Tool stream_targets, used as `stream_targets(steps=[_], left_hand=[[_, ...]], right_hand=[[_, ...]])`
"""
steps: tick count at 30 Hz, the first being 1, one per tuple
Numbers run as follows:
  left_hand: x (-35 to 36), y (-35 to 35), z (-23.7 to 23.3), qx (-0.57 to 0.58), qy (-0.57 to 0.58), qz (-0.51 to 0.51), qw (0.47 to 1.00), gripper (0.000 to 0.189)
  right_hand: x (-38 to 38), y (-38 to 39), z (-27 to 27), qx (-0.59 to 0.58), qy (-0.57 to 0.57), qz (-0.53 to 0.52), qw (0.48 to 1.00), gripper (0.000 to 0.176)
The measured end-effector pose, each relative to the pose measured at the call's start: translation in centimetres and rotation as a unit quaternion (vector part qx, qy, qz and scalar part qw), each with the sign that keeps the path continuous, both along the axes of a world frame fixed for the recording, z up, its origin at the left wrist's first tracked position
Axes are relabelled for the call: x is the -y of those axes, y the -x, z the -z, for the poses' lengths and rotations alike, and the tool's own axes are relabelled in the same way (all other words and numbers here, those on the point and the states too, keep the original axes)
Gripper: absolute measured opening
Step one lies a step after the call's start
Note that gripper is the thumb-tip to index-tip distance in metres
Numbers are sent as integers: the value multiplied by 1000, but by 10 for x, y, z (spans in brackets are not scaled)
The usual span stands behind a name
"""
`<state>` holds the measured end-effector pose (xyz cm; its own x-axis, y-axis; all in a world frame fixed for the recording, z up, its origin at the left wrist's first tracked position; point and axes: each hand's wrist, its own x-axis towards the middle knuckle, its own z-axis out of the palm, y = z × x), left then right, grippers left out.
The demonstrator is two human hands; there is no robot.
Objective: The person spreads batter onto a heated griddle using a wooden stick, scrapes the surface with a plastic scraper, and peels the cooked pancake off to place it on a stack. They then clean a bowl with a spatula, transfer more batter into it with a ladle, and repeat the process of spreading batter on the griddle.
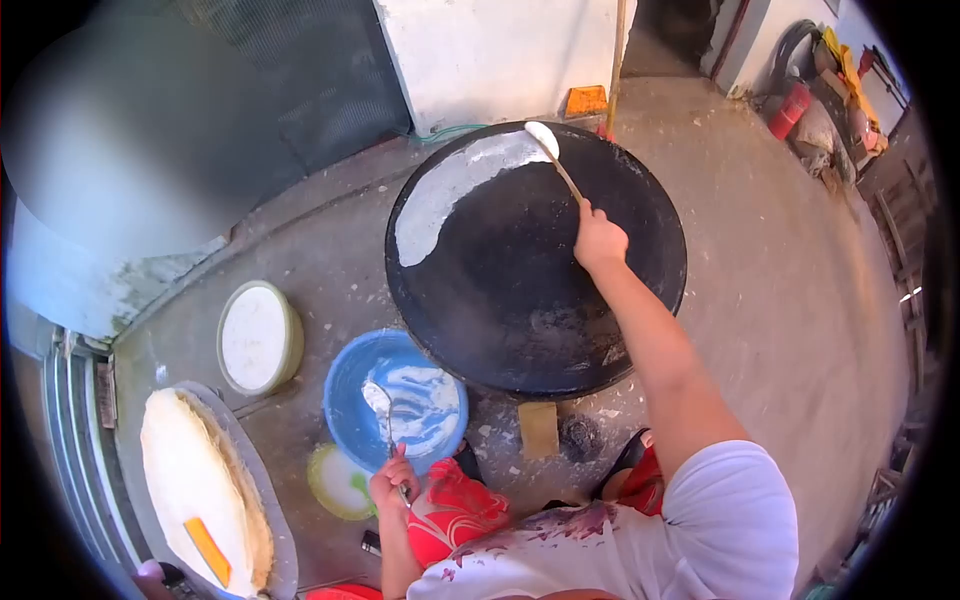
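A large round black griddle (pixel 540 310) sits on the concrete floor. A band of white batter (pixel 450 190) is spread along its far left rim. My right hand (pixel 598 238) grips a long-handled spreader (pixel 550 150) whose white tip rests on the batter at the far edge. My left hand (pixel 392 482) holds a ladle (pixel 380 400) that dips into a blue basin (pixel 400 400) of white batter, just left of the griddle.
A pale bowl of white batter (pixel 258 338) stands left of the basin. A stack of thin flatbreads (pixel 195 480) with a yellow scraper (pixel 208 550) lies on a tray at the lower left. A small green lid (pixel 338 482) and a sponge block (pixel 540 428) lie nearby.
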<state>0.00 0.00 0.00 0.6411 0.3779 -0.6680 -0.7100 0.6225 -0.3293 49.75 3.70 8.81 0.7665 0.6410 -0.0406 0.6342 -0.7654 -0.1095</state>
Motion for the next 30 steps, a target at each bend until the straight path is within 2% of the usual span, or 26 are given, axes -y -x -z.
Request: stream_targets(steps=[2,3,4,5,7,10,13,15,17,18,19,21,24,25,27,28,29,30], left_hand=[[-1,0,-14,-68,33,-19,997,28],[-15,-24,4,-36,15,-17,999,28],[-12,-23,3,-55,22,-20,998,28],[-9,-21,1,-77,27,-25,996,28],[-7,-19,-7,-81,26,-19,996,28],[-1,-11,-6,-81,23,-7,996,28],[-5,-9,1,-74,12,-8,997,28],[-6,-12,3,-81,10,-18,997,28],[-5,-16,-5,-117,3,-19,993,27],[-3,-19,-8,-118,2,-18,993,27],[-2,-20,-11,-105,2,-17,994,27],[0,-12,-15,-101,2,-11,995,27],[-1,-10,-7,-64,0,-12,998,27],[-2,-9,-9,-90,-2,-13,996,26],[-5,-7,-13,-117,-8,-13,993,26],[-5,-5,-15,-136,-11,-24,990,25],[-5,-4,-18,-156,-15,-36,987,25],[-6,-2,-23,-158,-17,-34,987,25]], right_hand=[[30,20,-11,-35,-48,-2,998,60],[28,23,-11,5,-105,0,995,59],[35,42,-3,-16,-117,-15,993,59],[39,60,1,-14,-100,-80,992,59],[30,55,-1,21,-29,-133,990,55],[42,-4,4,40,-33,-17,998,51],[64,18,-17,-13,-33,28,999,62],[55,39,-16,-42,-65,20,997,66],[30,41,-12,-9,-85,-76,993,63],[16,29,1,51,-73,-109,990,52],[2,10,8,86,-38,-57,994,43],[17,-23,6,70,-33,2,997,39],[74,-18,-15,40,-14,16,999,44],[91,-14,-10,43,-14,20,999,44],[119,-14,0,-13,-107,27,994,43],[126,-19,-1,-14,-109,29,994,43],[135,-24,-2,-123,-223,-8,967,39],[143,-30,-4,-229,-331,-44,914,35]])
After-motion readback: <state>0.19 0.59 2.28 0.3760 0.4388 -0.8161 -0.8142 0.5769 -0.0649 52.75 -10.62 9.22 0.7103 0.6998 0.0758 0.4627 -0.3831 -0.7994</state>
